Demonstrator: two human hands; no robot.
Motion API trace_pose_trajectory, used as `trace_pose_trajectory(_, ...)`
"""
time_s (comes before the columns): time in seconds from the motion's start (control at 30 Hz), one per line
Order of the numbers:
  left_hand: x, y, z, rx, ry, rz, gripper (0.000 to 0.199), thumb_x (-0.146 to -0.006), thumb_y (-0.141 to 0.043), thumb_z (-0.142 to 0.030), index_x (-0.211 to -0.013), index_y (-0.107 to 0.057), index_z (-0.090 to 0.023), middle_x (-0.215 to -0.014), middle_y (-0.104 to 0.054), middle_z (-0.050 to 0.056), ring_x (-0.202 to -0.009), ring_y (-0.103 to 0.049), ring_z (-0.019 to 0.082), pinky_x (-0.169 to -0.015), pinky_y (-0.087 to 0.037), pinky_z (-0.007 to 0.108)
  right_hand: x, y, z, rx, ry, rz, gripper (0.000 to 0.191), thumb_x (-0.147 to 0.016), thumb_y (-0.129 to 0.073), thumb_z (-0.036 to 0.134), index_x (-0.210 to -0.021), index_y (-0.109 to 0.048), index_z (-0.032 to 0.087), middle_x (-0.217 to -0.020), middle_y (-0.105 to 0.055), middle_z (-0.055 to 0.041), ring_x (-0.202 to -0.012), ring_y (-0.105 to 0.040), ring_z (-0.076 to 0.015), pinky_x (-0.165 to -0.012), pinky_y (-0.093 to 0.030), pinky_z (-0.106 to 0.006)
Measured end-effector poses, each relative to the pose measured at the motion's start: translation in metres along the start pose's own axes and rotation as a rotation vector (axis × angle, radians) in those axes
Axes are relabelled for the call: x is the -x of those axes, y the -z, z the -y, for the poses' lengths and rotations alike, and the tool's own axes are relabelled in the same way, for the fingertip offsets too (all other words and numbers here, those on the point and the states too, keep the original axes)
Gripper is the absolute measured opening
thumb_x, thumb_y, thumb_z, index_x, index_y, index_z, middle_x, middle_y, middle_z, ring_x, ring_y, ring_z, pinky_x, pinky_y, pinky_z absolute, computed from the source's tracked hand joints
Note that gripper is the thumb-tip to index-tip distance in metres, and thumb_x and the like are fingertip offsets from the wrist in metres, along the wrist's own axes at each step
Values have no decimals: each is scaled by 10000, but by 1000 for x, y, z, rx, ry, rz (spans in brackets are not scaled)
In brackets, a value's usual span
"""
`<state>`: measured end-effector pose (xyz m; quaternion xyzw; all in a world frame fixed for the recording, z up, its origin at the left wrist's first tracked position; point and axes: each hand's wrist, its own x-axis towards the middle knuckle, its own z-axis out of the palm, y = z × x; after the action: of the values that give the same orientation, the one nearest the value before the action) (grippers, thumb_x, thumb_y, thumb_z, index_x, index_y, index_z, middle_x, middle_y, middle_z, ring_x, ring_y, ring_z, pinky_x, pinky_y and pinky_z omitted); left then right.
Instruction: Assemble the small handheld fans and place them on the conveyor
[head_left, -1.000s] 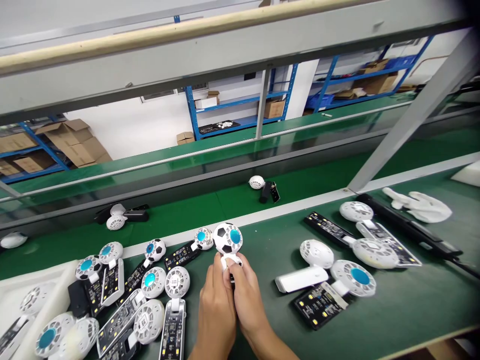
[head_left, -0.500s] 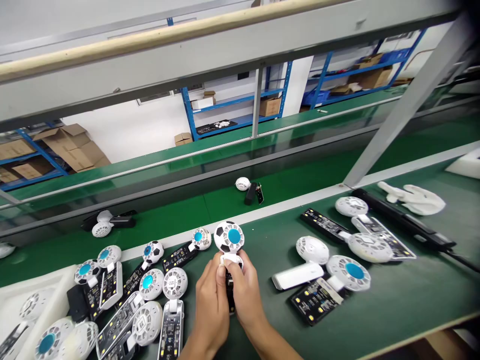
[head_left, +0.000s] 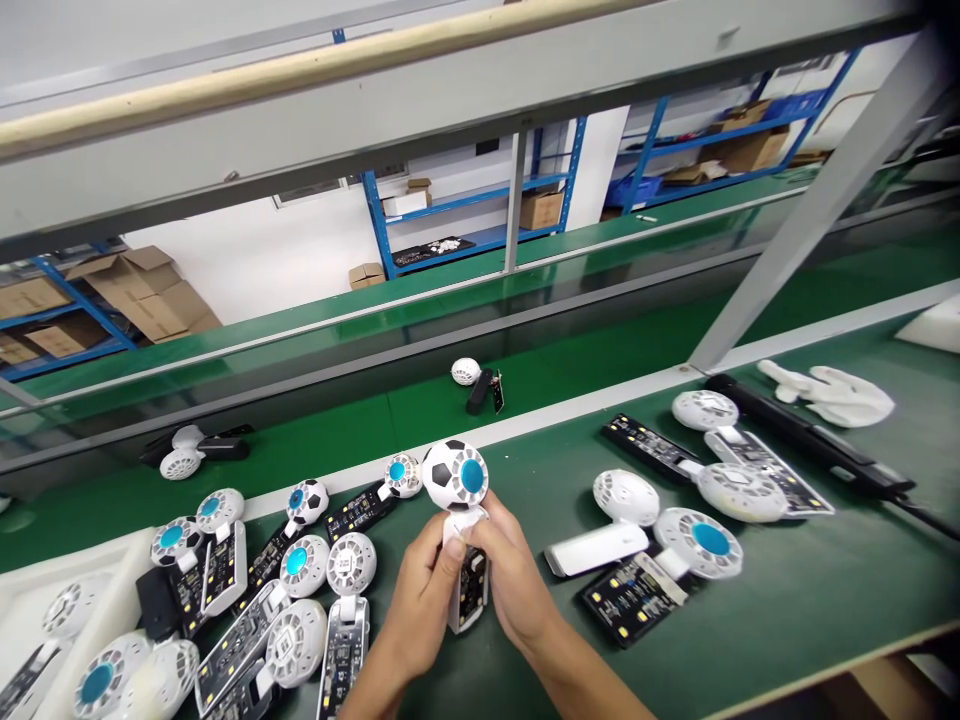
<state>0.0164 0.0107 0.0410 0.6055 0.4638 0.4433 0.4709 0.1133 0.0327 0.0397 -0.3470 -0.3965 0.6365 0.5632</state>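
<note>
Between my two hands is a small handheld fan (head_left: 456, 476) with a round football-patterned head and a blue centre. Its handle points toward me, with the circuit board showing below my fingers. My left hand (head_left: 426, 590) wraps the handle's left side, its thumb pressed near the white neck. My right hand (head_left: 517, 580) grips the right side, thumb also at the neck. What lies under the thumbs is hidden. Left of my hands lies a group of similar fans with bare boards, among them a white-headed fan (head_left: 351, 564).
A white tray (head_left: 127, 570) with fans stands at the left. To the right lie more fans (head_left: 697, 543), a black corded tool (head_left: 817, 440) and a white glove-like item (head_left: 832, 395). Beyond a pale rail, a green conveyor belt (head_left: 405, 400) carries fan parts. A metal frame (head_left: 810, 210) crosses above.
The held fan has turned and tilted, so more of its board shows below my hands. My hands have spread slightly apart at the wrists. Parts on the belt have shifted left.
</note>
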Motion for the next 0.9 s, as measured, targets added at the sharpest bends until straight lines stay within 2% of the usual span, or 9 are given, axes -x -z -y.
trace_pose_trajectory(0.07,2,1,2,-14,-22,5,401,-915,-316,-391,-1162,-523,-151,-1151,-584,87,-1051,-525,222,-925,-392,354,2,0,7,29,-13,47,302,-694,-494,209,-983,-581,183,-996,-626,-16,-945,-529,-207,-879,-376,-305)
trace_pose_trajectory(0.2,8,3,10,-185,-64,-159,413,-906,-309,-417,-1191,-479,-171,-1200,-516,108,-1110,-478,233,-963,-356,384,4,3,16,155,-110,120,309,-679,-502,222,-974,-589,200,-1008,-619,-21,-970,-521,-210,-887,-374,-330)
trace_pose_trajectory(0.27,11,5,15,-326,-106,-238,404,-889,-347,-430,-1176,-476,-176,-1167,-499,115,-1098,-478,241,-936,-378,392,5,7,17,281,-128,95,243,-658,-529,200,-889,-604,203,-889,-639,-13,-861,-548,-201,-797,-415,-318)
trace_pose_trajectory(0.33,12,7,18,-438,-135,-262,375,-885,-351,-425,-1125,-495,-177,-1097,-503,109,-1041,-506,235,-886,-412,385,4,11,17,389,-178,136,74,-675,-520,186,-684,-592,200,-645,-607,16,-632,-532,-162,-604,-423,-262)
trace_pose_trajectory(0.4,13,8,20,-473,-124,-226,359,-895,-315,-413,-1098,-492,-177,-1043,-521,101,-991,-527,224,-844,-428,370,4,14,15,431,-258,247,223,-717,-476,200,-496,-511,199,-446,-484,41,-441,-419,-119,-430,-321,-215)
trace_pose_trajectory(0.5,14,6,21,-434,3,-155,373,-904,-260,-425,-1064,-478,-168,-925,-592,92,-845,-567,219,-732,-444,349,5,17,14,448,-311,342,336,-748,-458,221,-412,-457,194,-384,-415,42,-388,-340,-100,-385,-234,-206)
trace_pose_trajectory(0.6,14,6,22,-426,90,-145,393,-898,-261,-455,-1005,-501,-162,-824,-627,88,-724,-571,223,-646,-425,338,9,13,13,586,-186,351,324,-765,-466,224,-443,-470,194,-434,-463,25,-448,-374,-119,-435,-250,-221)
trace_pose_trajectory(0.77,12,8,19,-426,64,-283,420,-887,-279,-482,-978,-538,-164,-848,-632,92,-774,-572,238,-683,-416,355,19,2,14,1001,50,279,286,-827,-380,251,-555,-455,209,-498,-503,13,-450,-349,-132,-482,-203,-260)
trace_pose_trajectory(0.9,19,7,15,-394,11,-293,449,-886,-264,-496,-1006,-536,-160,-895,-626,106,-806,-569,240,-706,-409,354,21,1,18,1092,143,355,308,-868,-327,252,-582,-434,213,-512,-495,14,-454,-369,-136,-492,-196,-270)
